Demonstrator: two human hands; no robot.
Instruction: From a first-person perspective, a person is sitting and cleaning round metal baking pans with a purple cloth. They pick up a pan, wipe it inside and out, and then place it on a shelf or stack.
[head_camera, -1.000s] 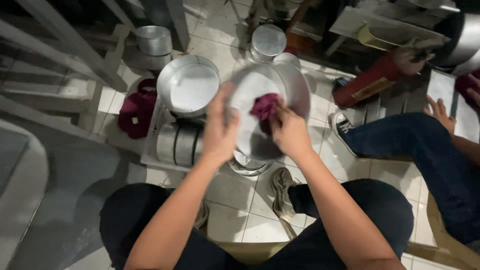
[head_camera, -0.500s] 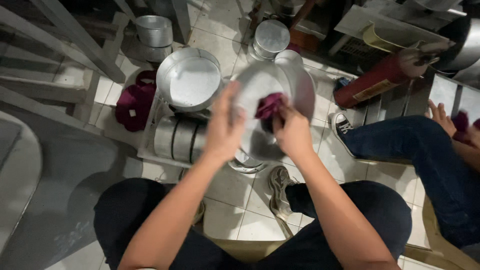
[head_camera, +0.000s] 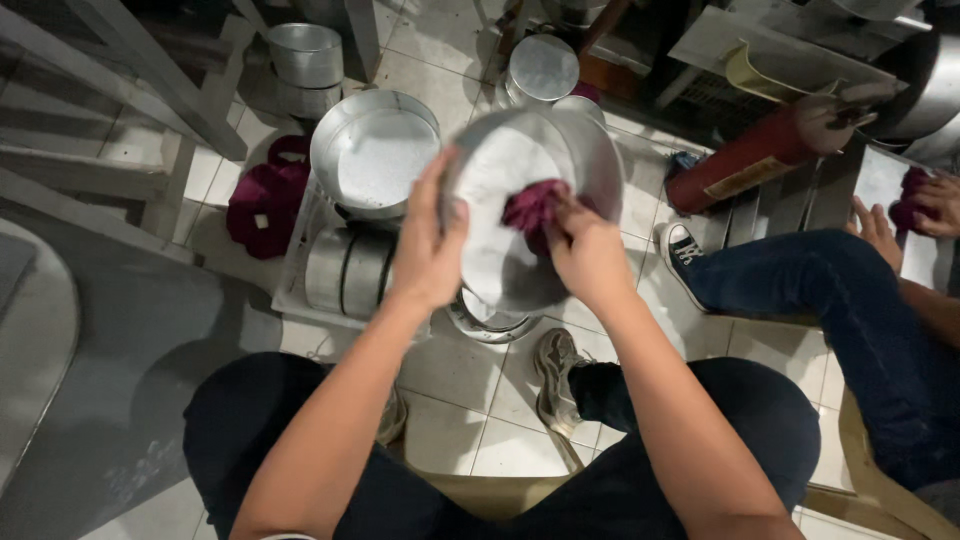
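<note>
Your left hand (head_camera: 428, 250) grips the rim of a round metal pan (head_camera: 530, 200) and holds it tilted in the air above the tiled floor (head_camera: 450, 370), with the open side turned toward you. The fingers are closed around the left edge, the thumb on the outside. Your right hand (head_camera: 588, 255) is closed on a dark red cloth (head_camera: 532, 208) and presses it against the inside of the pan — the cloth is bunched under your fingertips, near the right wall.

Just behind the pan, a second wide metal pan (head_camera: 372, 150) sits on a stack of others lying on their sides. A dark red bag (head_camera: 265, 200) lies on the floor to the left of them. Two smaller tins (head_camera: 305, 55) stand farther back.

On the right another person sits, in blue jeans (head_camera: 800, 280) and a dark sneaker (head_camera: 682, 255) — a red cylinder (head_camera: 745, 170) lies beside that foot.
</note>
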